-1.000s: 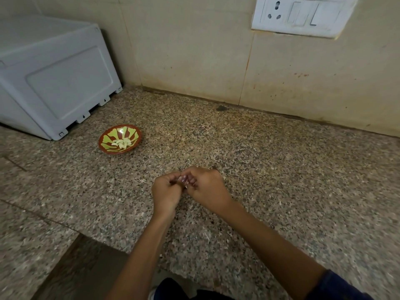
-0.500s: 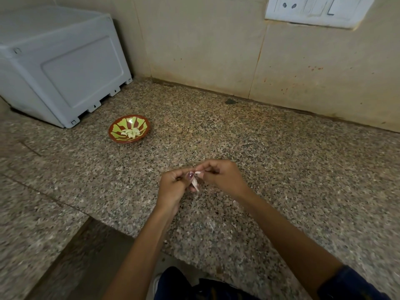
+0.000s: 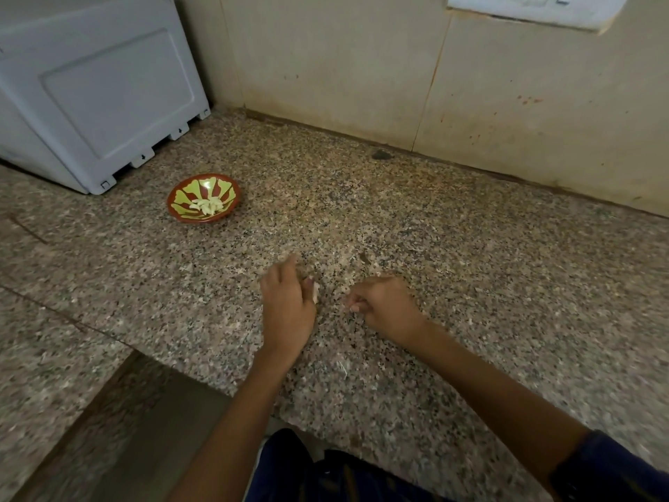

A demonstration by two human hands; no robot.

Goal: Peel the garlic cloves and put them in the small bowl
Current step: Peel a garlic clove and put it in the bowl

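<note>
Granite counter [image 3: 434, 230]; white appliance [image 3: 90, 88] behind small bowl [image 3: 203, 198].

A small round red-brown bowl with yellow-green petal patterns [image 3: 203, 198] sits upright on the speckled counter, holding a little heap of pale peeled garlic cloves [image 3: 207, 205]. Well apart from it, a small whitish garlic clove [image 3: 315, 292] shows at the left hand's fingertips.

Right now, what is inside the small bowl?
The small bowl holds a little heap of pale peeled garlic cloves, lying near its middle on the red and green pattern. Whatever lies under the heap is covered, so the exact count is unclear.
</note>
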